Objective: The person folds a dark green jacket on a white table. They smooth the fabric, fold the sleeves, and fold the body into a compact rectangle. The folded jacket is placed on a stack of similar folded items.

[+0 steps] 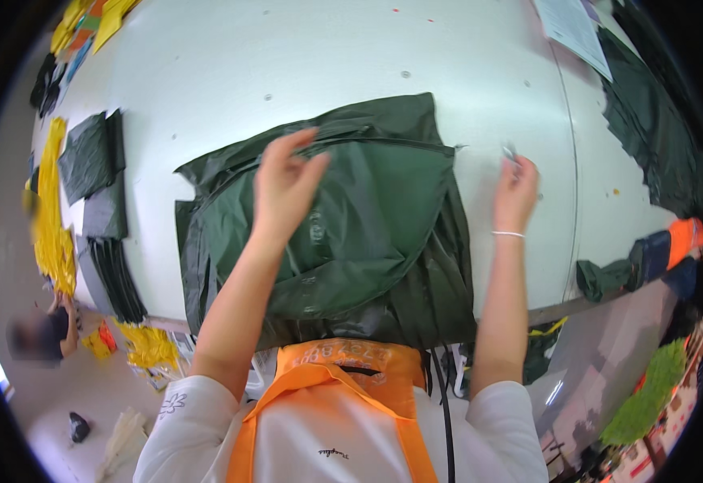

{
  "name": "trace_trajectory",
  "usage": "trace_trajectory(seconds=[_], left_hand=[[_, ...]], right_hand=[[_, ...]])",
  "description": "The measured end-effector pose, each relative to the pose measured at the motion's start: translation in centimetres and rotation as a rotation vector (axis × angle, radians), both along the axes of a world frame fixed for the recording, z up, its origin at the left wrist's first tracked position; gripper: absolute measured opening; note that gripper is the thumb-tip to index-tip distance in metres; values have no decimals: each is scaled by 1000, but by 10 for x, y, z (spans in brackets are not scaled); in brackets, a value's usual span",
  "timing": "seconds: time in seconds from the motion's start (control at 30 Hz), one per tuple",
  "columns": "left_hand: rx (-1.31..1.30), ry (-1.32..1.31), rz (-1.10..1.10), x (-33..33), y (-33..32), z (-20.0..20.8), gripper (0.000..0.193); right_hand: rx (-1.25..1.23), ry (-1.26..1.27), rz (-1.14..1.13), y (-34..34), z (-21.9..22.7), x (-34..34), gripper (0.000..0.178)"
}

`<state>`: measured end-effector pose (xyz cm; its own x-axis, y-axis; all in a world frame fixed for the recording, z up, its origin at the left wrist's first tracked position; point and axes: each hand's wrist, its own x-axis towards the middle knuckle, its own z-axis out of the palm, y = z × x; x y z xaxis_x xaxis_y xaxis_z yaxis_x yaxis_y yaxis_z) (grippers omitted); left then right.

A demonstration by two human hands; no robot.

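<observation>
A dark green sewn fabric piece point(368, 209) lies spread on the white table in front of me, with a curved seam and a lighter green rounded panel. Over its upper left part is my left hand point(283, 181), thumb and index finger apart and nothing seen between them. My right hand point(516, 189) is off to the right of the fabric, above the bare tabletop. Its fingers are closed around small silver thread snips point(509, 153), mostly hidden by the fingers. A short thread end sticks out at the fabric's upper right corner.
Folded dark green pieces point(94, 161) and yellow fabric point(51, 209) lie along the table's left side. At the right are more dark green pieces point(649, 129), a paper sheet point(574, 32) and an orange bundle point(686, 241). Another person point(41, 334) is at the far left.
</observation>
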<state>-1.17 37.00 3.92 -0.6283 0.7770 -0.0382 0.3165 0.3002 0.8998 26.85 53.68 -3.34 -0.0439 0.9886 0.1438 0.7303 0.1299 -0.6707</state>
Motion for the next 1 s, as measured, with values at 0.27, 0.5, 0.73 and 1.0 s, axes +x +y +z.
trace_trajectory(seconds=[0.27,0.5,0.73,1.0], left_hand=[[-318,578,183,-64,-245,-6,39],[-187,284,222,-31,-247,-25,48],[-11,226,-273,-67,-244,8,31],[-85,886,313,-66,-207,22,39]], right_hand=[[288,-627,156,-21,0,63,41],[49,-133,1055,-147,47,-23,39],[-228,212,878,-129,65,-22,20],[-534,37,885,-108,62,-37,24]])
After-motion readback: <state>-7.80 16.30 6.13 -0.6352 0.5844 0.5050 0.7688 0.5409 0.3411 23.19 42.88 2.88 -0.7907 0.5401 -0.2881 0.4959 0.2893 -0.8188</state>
